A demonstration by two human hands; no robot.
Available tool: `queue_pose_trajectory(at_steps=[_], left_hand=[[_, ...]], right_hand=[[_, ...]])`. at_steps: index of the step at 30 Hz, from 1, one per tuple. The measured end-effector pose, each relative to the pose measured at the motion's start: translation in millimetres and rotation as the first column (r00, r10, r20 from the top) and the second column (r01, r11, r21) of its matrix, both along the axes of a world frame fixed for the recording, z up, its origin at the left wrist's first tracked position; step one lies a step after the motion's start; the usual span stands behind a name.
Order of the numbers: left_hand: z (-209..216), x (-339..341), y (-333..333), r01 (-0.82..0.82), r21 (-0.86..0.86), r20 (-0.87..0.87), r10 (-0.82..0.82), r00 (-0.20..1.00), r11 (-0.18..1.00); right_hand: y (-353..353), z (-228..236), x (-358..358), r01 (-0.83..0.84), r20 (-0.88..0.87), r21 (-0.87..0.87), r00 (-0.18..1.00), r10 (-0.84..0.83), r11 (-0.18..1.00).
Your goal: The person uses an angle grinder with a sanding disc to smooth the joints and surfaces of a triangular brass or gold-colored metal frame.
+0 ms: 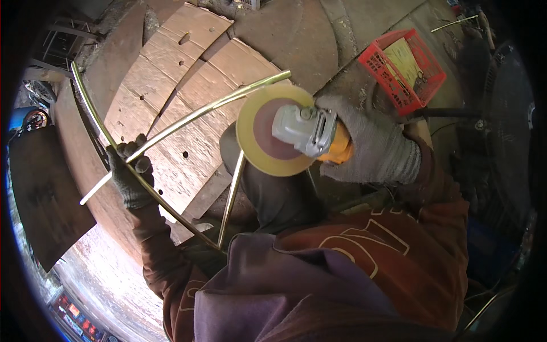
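Note:
My left hand (130,174), in a dark-palmed grey work glove, is closed around shiny brass-coloured metal tubes (191,121) where two of them cross. The tubes form an angular frame, one leg running down toward my lap. In a grey glove, my right hand (376,142) grips an angle grinder (307,130) with a grey head and orange-yellow body. Its round disc (247,128), yellowish with a brown centre, covers part of the frame. Whether the disc touches the tubes, I cannot tell.
Flattened cardboard sheets (154,62) with holes cover the floor ahead. A red plastic crate (379,68) stands at the far right, with a yellowish sheet inside. A dark flat panel (43,188) lies at the left. A black round guard-like shape (513,125) is at the right edge.

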State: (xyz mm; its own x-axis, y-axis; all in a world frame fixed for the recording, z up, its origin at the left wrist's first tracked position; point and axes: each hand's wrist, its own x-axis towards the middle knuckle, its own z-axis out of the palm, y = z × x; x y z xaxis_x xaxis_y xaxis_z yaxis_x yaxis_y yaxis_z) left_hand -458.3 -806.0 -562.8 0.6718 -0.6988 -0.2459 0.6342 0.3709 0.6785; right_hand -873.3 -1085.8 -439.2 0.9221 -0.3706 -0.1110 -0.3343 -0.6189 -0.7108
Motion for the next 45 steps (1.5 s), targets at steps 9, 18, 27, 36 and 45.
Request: queue_pose_trajectory(at_steps=[9, 18, 27, 36, 45], left_hand=[[-5, 0, 2, 0.1, -0.102, 0.022, -0.098, 0.995, 0.99], [4, -6, -3, 0.058, -0.065, 0.065, -0.054, 0.996, 0.996], [13, -8, -1, 0.055, -0.074, 0.091, -0.048, 0.995, 0.996], [20, -11, -5, 0.068, -0.092, 0.075, -0.061, 0.995, 0.993], [14, -8, -3, 0.122, -0.129, 0.092, -0.11, 0.99, 0.984]], right_hand=[[6, -2, -4, -0.082, 0.008, -0.047, 0.997, 0.082, 0.996], [-1, -1, 1, -0.064, 0.005, 0.024, 0.998, 0.064, 0.998], [-4, 2, 10, -0.022, 0.058, -0.026, 0.998, 0.024, 0.999], [-9, 7, 14, -0.006, 0.019, 0.044, 1.0, 0.005, 0.999], [-5, 9, 14, -0.018, -0.022, 0.049, 1.0, 0.02, 0.999]])
